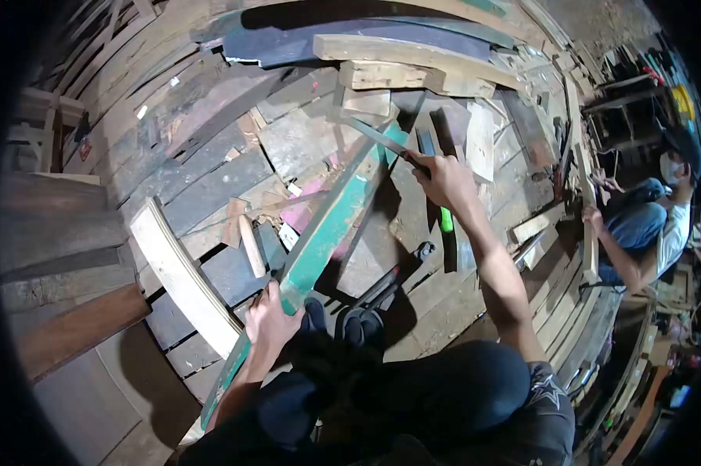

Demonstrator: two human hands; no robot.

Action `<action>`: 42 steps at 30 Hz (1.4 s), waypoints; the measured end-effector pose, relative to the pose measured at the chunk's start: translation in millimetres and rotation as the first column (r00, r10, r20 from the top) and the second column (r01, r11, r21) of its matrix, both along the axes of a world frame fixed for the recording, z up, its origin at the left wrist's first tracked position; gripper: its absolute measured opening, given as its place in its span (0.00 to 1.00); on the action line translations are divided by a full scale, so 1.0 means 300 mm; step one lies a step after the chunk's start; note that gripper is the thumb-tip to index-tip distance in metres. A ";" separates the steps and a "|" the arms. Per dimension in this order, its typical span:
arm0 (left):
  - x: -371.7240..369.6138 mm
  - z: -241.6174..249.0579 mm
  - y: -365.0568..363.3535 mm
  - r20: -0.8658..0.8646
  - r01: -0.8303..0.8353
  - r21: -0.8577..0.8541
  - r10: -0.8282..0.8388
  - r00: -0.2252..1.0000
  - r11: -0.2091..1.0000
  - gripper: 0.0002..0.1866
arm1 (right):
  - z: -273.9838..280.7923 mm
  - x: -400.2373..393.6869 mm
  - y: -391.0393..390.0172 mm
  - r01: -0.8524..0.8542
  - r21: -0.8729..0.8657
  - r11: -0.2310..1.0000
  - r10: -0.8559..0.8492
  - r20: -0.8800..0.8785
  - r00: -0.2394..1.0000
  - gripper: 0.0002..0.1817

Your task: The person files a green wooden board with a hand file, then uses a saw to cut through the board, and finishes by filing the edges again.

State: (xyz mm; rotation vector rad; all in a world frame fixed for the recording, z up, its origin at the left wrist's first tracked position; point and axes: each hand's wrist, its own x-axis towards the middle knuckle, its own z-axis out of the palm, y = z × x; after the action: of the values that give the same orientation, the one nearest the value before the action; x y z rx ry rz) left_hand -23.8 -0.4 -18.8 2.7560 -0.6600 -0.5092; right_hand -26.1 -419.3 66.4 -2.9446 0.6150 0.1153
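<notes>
My left hand (271,320) is wrapped round the lower part of a long green-painted board (342,203). The board slants up from beside my leg, its far end near a wooden block (366,102). In my closed right hand (446,185) is a long, flat-bladed metal tool (377,140). Its blade reaches across the board's far end, and my fingers hide most of the handle. Beneath the board lies a tool with a pale wooden handle (252,247). A dark tool with a bright green part (446,220) lies just below my right hand.
A pale moulded wood piece (186,276) lies at left. Thick beams (412,51) are stacked ahead. Scraps and offcuts litter the plank floor. A black tool (389,283) lies near my feet. At right, another person (653,213) sits holding a long board (586,210).
</notes>
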 end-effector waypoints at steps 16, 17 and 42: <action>-0.008 -0.005 0.002 0.054 0.012 -0.017 -0.011 0.998 1.000 0.41 | 0.252 -0.071 0.107 0.098 -0.062 0.993 -0.099 -0.011 0.995 0.16; -0.007 -0.009 0.000 0.042 0.000 -0.026 0.001 0.999 1.000 0.41 | 0.271 -0.085 0.103 0.118 -0.049 0.992 -0.120 -0.037 0.992 0.15; -0.008 -0.008 -0.003 -0.035 -0.002 0.016 0.003 0.999 1.000 0.41 | 0.143 -0.028 -0.065 0.005 -0.101 0.995 -0.009 -0.040 0.999 0.20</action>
State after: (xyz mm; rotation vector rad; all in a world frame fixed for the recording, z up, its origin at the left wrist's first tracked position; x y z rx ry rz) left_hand -26.4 -1.2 -21.1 2.7561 -0.6466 -0.5629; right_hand -34.5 -439.0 109.1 -3.0436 0.6557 0.1484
